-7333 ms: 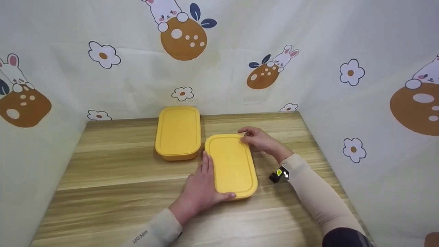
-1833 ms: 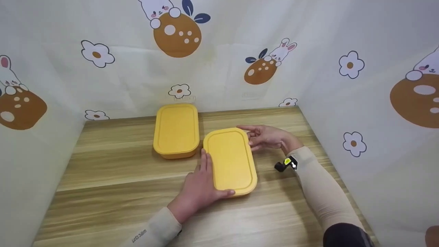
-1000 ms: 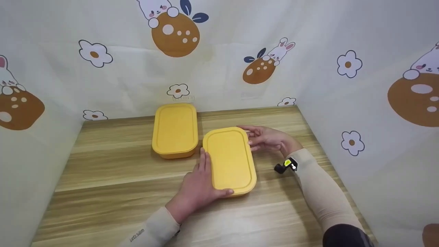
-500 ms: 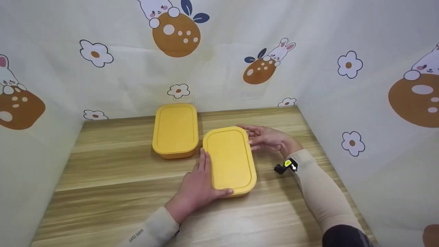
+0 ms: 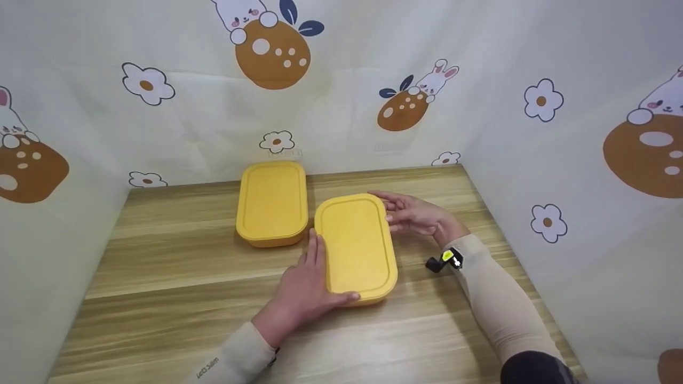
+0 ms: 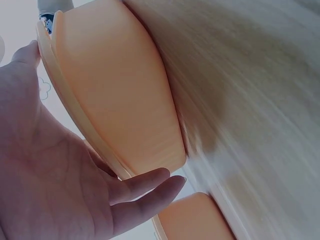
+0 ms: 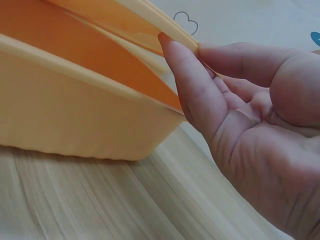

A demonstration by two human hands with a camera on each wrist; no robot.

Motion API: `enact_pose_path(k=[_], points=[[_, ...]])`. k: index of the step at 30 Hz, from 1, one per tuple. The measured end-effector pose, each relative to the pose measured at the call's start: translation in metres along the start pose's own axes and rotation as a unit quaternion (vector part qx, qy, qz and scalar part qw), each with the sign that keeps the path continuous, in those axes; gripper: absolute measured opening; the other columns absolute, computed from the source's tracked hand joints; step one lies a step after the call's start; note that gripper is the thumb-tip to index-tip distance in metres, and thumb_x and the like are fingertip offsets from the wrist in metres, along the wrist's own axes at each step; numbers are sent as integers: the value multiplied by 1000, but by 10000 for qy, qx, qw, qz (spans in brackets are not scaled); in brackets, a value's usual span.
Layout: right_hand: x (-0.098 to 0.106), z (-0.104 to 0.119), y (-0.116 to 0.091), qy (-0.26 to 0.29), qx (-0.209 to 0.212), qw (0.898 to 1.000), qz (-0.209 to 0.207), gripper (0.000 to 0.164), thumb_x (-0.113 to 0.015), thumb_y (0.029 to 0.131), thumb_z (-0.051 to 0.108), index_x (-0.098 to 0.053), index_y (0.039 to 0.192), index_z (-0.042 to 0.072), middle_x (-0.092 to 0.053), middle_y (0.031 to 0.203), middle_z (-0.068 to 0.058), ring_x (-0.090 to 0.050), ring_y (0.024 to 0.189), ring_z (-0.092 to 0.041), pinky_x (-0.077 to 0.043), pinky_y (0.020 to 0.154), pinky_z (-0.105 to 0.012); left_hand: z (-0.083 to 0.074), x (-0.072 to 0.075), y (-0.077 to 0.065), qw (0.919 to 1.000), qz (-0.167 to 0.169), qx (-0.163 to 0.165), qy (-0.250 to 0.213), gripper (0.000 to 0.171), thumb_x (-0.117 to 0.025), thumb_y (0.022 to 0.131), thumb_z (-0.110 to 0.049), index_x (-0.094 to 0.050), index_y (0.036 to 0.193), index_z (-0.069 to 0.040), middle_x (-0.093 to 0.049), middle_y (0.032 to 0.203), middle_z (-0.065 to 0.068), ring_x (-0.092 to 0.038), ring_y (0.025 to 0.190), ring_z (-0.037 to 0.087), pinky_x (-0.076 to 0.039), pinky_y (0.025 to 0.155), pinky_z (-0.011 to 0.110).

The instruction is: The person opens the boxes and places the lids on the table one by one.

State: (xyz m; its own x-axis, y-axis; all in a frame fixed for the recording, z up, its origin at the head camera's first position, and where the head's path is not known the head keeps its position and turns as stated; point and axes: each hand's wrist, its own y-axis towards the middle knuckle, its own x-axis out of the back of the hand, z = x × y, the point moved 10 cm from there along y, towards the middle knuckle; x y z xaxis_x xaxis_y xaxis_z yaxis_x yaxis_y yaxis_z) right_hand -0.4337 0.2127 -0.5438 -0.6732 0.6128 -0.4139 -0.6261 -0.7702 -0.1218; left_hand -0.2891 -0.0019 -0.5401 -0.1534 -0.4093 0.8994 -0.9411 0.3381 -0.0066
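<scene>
A yellow lidded food container stands right of the middle of the table. Its rounded yellow lid [image 5: 357, 245] is raised at the far right corner, and a gap above the box [image 7: 85, 110] shows in the right wrist view. My right hand [image 5: 419, 216] pinches the lid's edge at that corner, thumb on top and fingers beneath. With straight fingers along the left side and the thumb across the near edge, my left hand [image 5: 304, 288] touches the lid. In the left wrist view the lid still lies close to the box wall [image 6: 110, 85] near this hand.
Another yellow container [image 5: 272, 200], its lid on, stands behind and left, near the back wall. Printed cloth walls [image 5: 341, 106] enclose the wood-grain table [image 5: 176, 298] at the back and both sides. A small black device [image 5: 445, 260] sits on my right wrist.
My right hand has gone from the corner's top to gripping the lid's edge at its right side. The lid's far end has risen slightly. My left hand stays at the near left corner.
</scene>
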Motion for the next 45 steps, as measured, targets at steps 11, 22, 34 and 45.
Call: enact_pose_path(k=[11,22,34,45], points=[[-4,10,-3,149,147,9998,-11,77,-42,108,-20,-24,176,10,-52,163,-19,-66,136,-37,-56,108,-52,4,12,-3,9999,-124,-45,5,156,-59,75,-104,-7,174,5,-1,182,25,-43,154,48,-58,96,63],[3,32,-20,89,526,9985,105,76,-39,108,-21,-19,176,6,-52,163,-19,-67,135,-36,-58,106,-49,9,5,1,9999,-4,-62,-113,155,-66,75,-99,-4,175,2,4,184,20,-36,159,44,-56,102,64],[17,42,-38,333,673,9971,-118,76,-39,108,-22,-21,176,7,-54,162,-17,-70,130,-35,-59,103,-47,0,-8,9,9997,104,-213,0,151,-70,79,-94,-4,175,2,8,183,21,-38,157,49,-56,103,65],[23,49,-45,453,859,9952,-142,76,-38,107,-23,-20,176,4,-55,162,-20,-69,132,-37,-58,105,-49,2,-10,11,9997,-14,-168,192,151,-74,78,-92,-11,173,7,2,182,26,-46,152,48,-60,95,63]])
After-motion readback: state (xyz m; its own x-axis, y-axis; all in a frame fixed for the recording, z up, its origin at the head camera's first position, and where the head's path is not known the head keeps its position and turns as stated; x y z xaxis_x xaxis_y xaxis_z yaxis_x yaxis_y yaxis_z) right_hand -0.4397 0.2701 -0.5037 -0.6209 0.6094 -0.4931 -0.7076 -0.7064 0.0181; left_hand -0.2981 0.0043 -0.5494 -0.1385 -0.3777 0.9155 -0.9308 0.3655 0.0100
